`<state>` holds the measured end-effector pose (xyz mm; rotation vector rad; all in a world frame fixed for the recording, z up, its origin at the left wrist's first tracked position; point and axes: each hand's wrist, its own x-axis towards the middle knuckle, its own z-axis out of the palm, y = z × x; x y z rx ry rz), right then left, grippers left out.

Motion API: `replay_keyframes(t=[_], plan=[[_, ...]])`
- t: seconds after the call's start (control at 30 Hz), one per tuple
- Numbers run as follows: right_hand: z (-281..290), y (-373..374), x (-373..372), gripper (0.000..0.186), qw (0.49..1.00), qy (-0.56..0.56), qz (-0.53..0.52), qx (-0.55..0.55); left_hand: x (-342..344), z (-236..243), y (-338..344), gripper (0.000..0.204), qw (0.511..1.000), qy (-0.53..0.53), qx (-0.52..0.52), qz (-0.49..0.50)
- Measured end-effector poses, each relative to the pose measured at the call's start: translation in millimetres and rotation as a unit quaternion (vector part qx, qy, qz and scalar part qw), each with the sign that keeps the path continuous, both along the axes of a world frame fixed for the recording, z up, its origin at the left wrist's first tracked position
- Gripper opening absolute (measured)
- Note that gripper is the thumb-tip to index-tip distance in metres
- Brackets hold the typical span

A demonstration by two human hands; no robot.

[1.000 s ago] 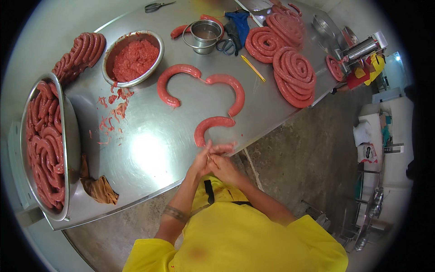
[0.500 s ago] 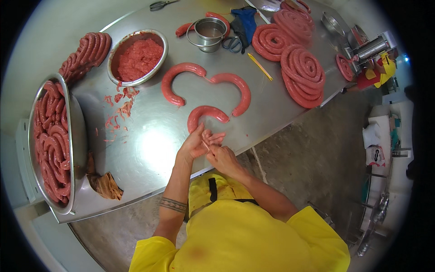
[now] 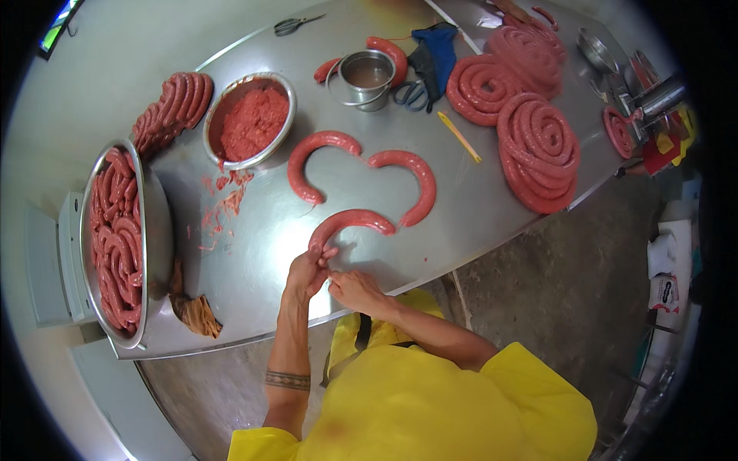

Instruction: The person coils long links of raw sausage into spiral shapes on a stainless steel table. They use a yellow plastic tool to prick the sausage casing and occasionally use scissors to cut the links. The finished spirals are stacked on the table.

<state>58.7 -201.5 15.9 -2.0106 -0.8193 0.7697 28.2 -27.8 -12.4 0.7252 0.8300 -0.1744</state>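
Note:
My left hand [image 3: 309,270] is closed round the near left end of a curved raw sausage [image 3: 355,220] on the steel table. Just right of it, my right hand [image 3: 358,293] is closed with its fingertips almost against the left hand; what it pinches is too small to make out. Beyond lie two more curved sausages, a left one [image 3: 304,160] and a right one [image 3: 422,184], their upper ends close together. The lower sausage's right tip is near the right one's lower tip.
At left stand a large bowl of sausages [image 3: 157,230] and a bowl of minced meat [image 3: 287,131], with a brown cloth [image 3: 197,315]. Farther are a steel pot [image 3: 369,97], scissors [image 3: 411,95], a yellow pen-like tool [image 3: 460,138] and coiled sausage [image 3: 538,154]. Another person works at far right.
Both hands have moved slightly left and nearer to me. My left fingers have folded in around the sausage's end. The view has shifted, and the sausages stay in about the same arrangement.

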Motion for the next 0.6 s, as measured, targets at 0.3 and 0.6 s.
replay_keyframes(t=[0.3, 0.6], plan=[[-19.0, -107.3, 286.1, 0.016, 0.901, -0.309, -0.305, 0.014, -25.6, 12.6, -24.8, 0.042, 0.644, 0.068, 0.694, -0.315], [-68.8, -181.5, 366.8, 0.024, 0.896, -0.363, -0.215, -0.138, -7.3, 20.5, -29.5, 0.018, 0.637, -0.019, 0.695, -0.333]])
